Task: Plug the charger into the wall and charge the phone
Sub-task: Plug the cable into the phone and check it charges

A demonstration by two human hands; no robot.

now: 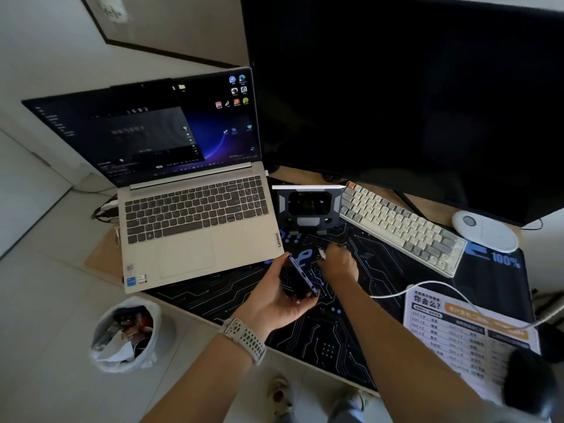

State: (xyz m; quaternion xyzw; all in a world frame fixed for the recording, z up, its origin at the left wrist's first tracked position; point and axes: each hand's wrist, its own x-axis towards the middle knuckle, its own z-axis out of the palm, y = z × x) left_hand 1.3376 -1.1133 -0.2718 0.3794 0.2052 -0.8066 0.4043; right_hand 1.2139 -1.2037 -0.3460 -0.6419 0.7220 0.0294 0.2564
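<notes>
Phone [300, 277] sits edge-up in my left hand [276, 296], fingers wrapped under its back and thumb along the near side, so its bottom edge with the charging port faces my other hand. My right hand [337, 264] is pinched shut around the small white connector [321, 253] of the charging cable [433, 290], the tip poking out just beside the phone but not yet touching it.

By my reckoning the phone is light, rigid and slick along its glossy blue frame, so I want to keep it clamped by the long sides, not the glass. The plug is tiny and stiff; holding it right behind the metal tip gives me the best aim. The cable itself is soft and springy, and its white loop trails off across the desk mat [335, 337] to the right, over a printed shortcut sheet [457, 334], where it could tug the plug off line.

Both forearms reach forward and down over the mat, left wrist with its watch [244, 338] turned palm-up, right wrist rolled palm-down. Around them stand a laptop [189, 215], a phone stand [308, 209] and a keyboard [399, 225]. The wall end of the cable lies outside my view.
</notes>
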